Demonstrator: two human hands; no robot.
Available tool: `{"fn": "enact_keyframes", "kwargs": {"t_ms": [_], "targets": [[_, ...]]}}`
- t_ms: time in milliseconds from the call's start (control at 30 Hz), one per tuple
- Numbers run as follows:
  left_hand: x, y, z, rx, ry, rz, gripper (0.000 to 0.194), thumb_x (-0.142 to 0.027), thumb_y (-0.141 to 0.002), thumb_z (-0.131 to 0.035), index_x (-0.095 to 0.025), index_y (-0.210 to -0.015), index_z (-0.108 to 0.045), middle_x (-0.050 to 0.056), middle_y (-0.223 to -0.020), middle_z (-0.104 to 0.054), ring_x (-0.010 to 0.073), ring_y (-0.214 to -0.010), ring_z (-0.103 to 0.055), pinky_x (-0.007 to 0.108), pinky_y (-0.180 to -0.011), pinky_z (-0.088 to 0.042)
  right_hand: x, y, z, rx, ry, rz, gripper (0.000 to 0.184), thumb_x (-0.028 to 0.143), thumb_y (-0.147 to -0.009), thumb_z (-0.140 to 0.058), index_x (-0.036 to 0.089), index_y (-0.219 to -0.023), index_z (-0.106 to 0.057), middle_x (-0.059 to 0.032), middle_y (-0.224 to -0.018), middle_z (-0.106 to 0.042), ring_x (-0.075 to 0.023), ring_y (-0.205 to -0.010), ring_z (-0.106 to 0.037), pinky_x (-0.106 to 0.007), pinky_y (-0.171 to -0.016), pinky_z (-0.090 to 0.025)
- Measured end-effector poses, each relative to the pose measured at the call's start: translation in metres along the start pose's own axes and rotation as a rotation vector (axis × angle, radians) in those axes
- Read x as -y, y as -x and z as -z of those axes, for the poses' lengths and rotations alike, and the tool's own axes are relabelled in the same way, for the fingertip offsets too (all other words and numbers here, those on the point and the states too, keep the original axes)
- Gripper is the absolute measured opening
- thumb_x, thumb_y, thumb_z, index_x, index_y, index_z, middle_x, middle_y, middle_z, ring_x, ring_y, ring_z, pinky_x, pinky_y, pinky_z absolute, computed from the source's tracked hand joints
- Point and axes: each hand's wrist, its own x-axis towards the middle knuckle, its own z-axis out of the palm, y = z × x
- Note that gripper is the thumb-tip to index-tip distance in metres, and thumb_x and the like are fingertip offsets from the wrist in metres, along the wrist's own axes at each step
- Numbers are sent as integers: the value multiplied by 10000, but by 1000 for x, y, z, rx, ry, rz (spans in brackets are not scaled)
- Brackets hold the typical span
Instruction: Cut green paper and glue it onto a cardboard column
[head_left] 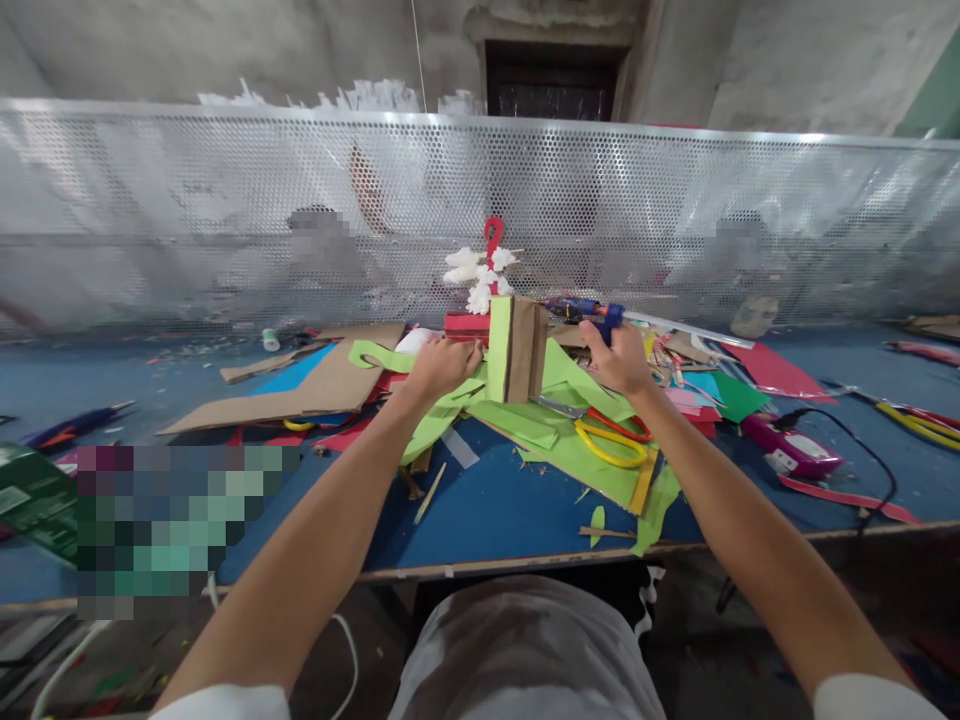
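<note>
My left hand (441, 364) is closed on the side of an upright folded piece of brown cardboard with a green paper face (516, 348), which stands on a heap of green paper scraps (525, 420). My right hand (616, 357) grips a blue glue gun (585, 312) just right of that cardboard, its nozzle pointing left. Yellow-handled scissors (606, 445) and red-handled scissors (622, 428) lie on the green paper below my right wrist.
A blue table (495, 510) is strewn with cardboard sheets (300, 395), red and pink paper, a purple tool with a black cable (791, 447) and a white-and-red paper craft (480, 270). A perforated metal screen (675, 220) runs across the back.
</note>
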Motion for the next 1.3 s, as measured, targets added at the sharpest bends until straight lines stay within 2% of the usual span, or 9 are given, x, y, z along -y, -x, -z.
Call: {"fn": "enact_keyframes", "kwargs": {"t_ms": [200,367,733,1067,1300], "targets": [[0,0,-1,8,-8,-2,680,-439,-1075,-217,-141,-907,-805,214,-903,-783,337,-891,-740,431,-845,-494,1,0,0,5,16,-13,560,684,-1009,-447,229,-717,-591,-71,-622,-597,-275,-756,-652,-369,-737,-478],[2,-1,-2,12,5,10,700,-450,-1076,-197,-149,-885,-800,209,-919,-786,340,-888,-741,423,-798,-495,0,0,-1,4,22,-3,572,692,-1006,-443,232,-689,-567,-65,-598,-579,-270,-739,-642,-364,-722,-466],[6,-1,-4,3,65,58,666,-469,-1066,-246,-157,-856,-795,212,-919,-782,328,-866,-746,421,-820,-500,2,2,-3,87,44,-10,587,704,-1001,-447,256,-626,-500,-44,-535,-535,-260,-666,-611,-360,-660,-437],[10,-1,-5,-4,39,131,628,-449,-1066,-268,-143,-895,-789,221,-946,-786,348,-899,-750,410,-773,-506,3,4,-4,213,48,4,577,659,-1015,-461,255,-603,-445,-13,-524,-510,-200,-568,-518,-340,-615,-372],[11,1,1,-14,20,184,619,-431,-1071,-261,-135,-935,-787,226,-957,-787,327,-902,-746,386,-768,-502,2,2,-6,302,34,65,572,684,-994,-480,249,-623,-493,-28,-558,-522,-224,-626,-549,-357,-660,-414]]}}
